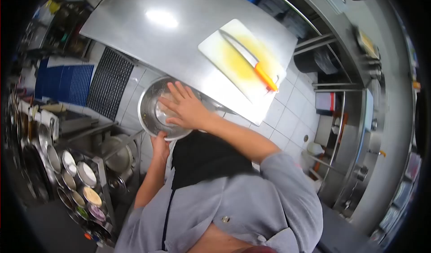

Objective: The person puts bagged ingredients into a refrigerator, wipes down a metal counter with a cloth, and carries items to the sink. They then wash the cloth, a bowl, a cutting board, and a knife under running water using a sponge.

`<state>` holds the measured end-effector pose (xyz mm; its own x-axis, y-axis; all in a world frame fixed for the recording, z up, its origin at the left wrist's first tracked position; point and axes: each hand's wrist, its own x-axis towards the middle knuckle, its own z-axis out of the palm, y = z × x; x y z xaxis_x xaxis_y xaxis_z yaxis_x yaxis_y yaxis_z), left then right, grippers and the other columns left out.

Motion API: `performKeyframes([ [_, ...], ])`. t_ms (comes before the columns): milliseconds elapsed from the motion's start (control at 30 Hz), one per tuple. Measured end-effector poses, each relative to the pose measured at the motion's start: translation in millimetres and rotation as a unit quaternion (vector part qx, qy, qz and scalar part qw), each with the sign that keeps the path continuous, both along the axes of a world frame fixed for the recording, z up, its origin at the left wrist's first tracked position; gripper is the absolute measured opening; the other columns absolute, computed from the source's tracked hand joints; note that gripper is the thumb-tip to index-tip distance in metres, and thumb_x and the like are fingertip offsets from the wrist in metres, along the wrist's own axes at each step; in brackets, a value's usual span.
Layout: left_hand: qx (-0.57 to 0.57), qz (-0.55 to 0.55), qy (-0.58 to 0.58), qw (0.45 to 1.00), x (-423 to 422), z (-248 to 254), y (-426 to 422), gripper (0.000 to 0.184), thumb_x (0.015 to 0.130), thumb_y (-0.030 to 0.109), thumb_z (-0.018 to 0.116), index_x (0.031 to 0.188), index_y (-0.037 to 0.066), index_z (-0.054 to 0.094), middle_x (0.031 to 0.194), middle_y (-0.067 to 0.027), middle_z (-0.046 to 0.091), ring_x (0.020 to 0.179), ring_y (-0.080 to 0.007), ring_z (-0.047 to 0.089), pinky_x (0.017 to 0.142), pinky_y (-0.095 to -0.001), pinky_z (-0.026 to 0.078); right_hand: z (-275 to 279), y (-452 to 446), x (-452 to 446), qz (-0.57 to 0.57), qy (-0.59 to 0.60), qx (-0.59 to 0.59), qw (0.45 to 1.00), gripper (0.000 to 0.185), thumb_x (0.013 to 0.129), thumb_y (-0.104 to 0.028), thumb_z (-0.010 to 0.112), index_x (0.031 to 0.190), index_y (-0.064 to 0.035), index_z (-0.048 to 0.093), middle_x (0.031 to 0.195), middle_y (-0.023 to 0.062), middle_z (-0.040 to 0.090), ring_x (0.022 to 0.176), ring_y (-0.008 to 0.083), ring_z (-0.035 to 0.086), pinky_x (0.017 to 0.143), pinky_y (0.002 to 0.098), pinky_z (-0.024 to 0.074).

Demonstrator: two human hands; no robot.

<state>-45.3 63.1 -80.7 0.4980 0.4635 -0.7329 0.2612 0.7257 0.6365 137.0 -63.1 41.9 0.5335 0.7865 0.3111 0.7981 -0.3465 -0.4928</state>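
Colander (149,106) — bottom partly hidden behind right hand (187,108).

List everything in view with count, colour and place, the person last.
Perforated bowl: one, silver, by the table
Table: one, silver, upper middle
Cutting board: one, yellow-stained white, on the table
Knife: one, orange-handled, on the board
Floor mats: two, blue and black, left
Small containers: many, mostly silver, left
Pot: one, silver, beside them
Bin: one, black, right side
Other shelf items: too blurred to count
Apron: one, black, waist
Shirt: one, grey, torso
Left hand: one, bare, on the bowl's rim
Right hand: one, bare, over the bowl
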Motion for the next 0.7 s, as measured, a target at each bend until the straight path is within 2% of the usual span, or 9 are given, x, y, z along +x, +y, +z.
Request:
performKeyframes([
  [67, 0.005, 0.009, -0.017, 1.0, 1.5, 4.7, -3.2, 0.057, 0.075, -0.004, 0.05, 0.131, 0.002, 0.042, 0.119, -0.0155, 0.055, 0.103, -0.0308, 0.061, 0.083, -0.0497, 0.056, -8.2, -34.2, 12.7, -0.031, 0.022, 0.02, 0.999, 0.056, 0.075, -0.02, 0.074, 0.125, -0.0028, 0.058, 0.138, 0.0301, 0.046, 0.13, 0.0451, 0.043, 0.11, 0.0509, 0.0334],
  [133, 0.001, 0.02, -0.043, 0.999, -5.0, -0.7, -3.2, 0.057, 0.075, -0.005, 0.051, 0.131, 0.002, 0.042, 0.119, -0.0161, 0.054, 0.102, -0.0311, 0.061, 0.085, -0.051, 0.056, 1.6, -88.5, 41.0, -0.176, -0.036, -0.003, 0.984, 0.039, 0.076, -0.004, 0.061, 0.114, 0.0037, 0.058, 0.121, 0.0333, 0.055, 0.12, 0.0496, 0.047, 0.104, 0.0538, 0.038],
  [167, -0.012, 0.023, -0.042, 0.999, -9.0, -1.3, -1.9, 0.06, 0.075, -0.005, 0.052, 0.133, 0.004, 0.04, 0.122, -0.0153, 0.052, 0.106, -0.0312, 0.059, 0.086, -0.0508, 0.055, 3.9, -117.9, 56.1, -0.271, -0.111, -0.022, 0.956, 0.037, 0.073, 0.001, 0.057, 0.11, 0.0053, 0.058, 0.118, 0.034, 0.054, 0.115, 0.0502, 0.049, 0.102, 0.0537, 0.0392],
  [200, -0.024, 0.027, -0.041, 0.998, -11.6, -1.8, 1.7, 0.064, 0.074, -0.005, 0.053, 0.135, 0.006, 0.037, 0.125, -0.0146, 0.051, 0.11, -0.0313, 0.058, 0.087, -0.0506, 0.055, 8.4, -148.0, 65.4, -0.371, -0.082, -0.045, 0.924, 0.039, 0.073, 0.001, 0.058, 0.112, 0.0042, 0.058, 0.121, 0.0345, 0.052, 0.113, 0.0499, 0.049, 0.1, 0.053, 0.0396],
  [267, -0.023, 0.051, -0.047, 0.997, -14.3, -3.5, 7.6, 0.066, 0.074, -0.004, 0.055, 0.136, 0.008, 0.036, 0.127, -0.0143, 0.049, 0.112, -0.0309, 0.057, 0.087, -0.0499, 0.055, -0.3, -199.5, 80.8, -0.42, -0.123, -0.113, 0.892, 0.04, 0.075, 0.001, 0.057, 0.115, 0.0011, 0.058, 0.117, 0.0324, 0.054, 0.106, 0.0469, 0.054, 0.094, 0.05, 0.0448],
  [367, -0.039, 0.103, -0.041, 0.993, -14.5, -9.0, 27.8, 0.066, 0.075, -0.004, 0.054, 0.137, 0.01, 0.036, 0.128, -0.0146, 0.049, 0.11, -0.0314, 0.057, 0.085, -0.0496, 0.055, 10.0, -219.2, 88.5, -0.389, 0.032, -0.159, 0.907, 0.032, 0.076, -0.003, 0.058, 0.108, 0.0014, 0.058, 0.106, 0.028, 0.059, 0.093, 0.0449, 0.061, 0.082, 0.0497, 0.0505],
  [467, 0.061, 0.144, -0.027, 0.987, 4.1, 35.8, 31.4, 0.059, 0.076, -0.004, 0.053, 0.133, 0.004, 0.041, 0.124, -0.0147, 0.052, 0.103, -0.0314, 0.061, 0.082, -0.0491, 0.055, 13.0, -223.5, 87.3, -0.415, 0.055, -0.205, 0.885, 0.028, 0.075, -0.011, 0.062, 0.1, 0.0009, 0.057, 0.095, 0.024, 0.061, 0.08, 0.0428, 0.064, 0.071, 0.0505, 0.0521],
  [567, 0.086, 0.189, -0.017, 0.978, 16.4, 62.0, 42.4, 0.049, 0.077, -0.003, 0.052, 0.125, -0.003, 0.046, 0.117, -0.0147, 0.057, 0.098, -0.031, 0.063, 0.08, -0.044, 0.059, 27.4, -234.0, 69.5, -0.464, 0.078, -0.154, 0.869, 0.029, 0.075, -0.017, 0.065, 0.095, 0.0015, 0.055, 0.086, 0.0251, 0.064, 0.077, 0.044, 0.064, 0.069, 0.0507, 0.0513],
  [700, 0.107, 0.217, -0.046, 0.969, 22.0, 63.4, 74.5, 0.045, 0.078, -0.001, 0.051, 0.123, -0.004, 0.047, 0.116, -0.0164, 0.057, 0.098, -0.0312, 0.064, 0.081, -0.0423, 0.059, 2.8, -256.9, 70.2, -0.603, 0.135, -0.014, 0.786, 0.04, 0.075, -0.032, 0.072, 0.09, 0.0017, 0.058, 0.075, 0.0221, 0.066, 0.071, 0.0404, 0.066, 0.065, 0.0477, 0.0505],
])
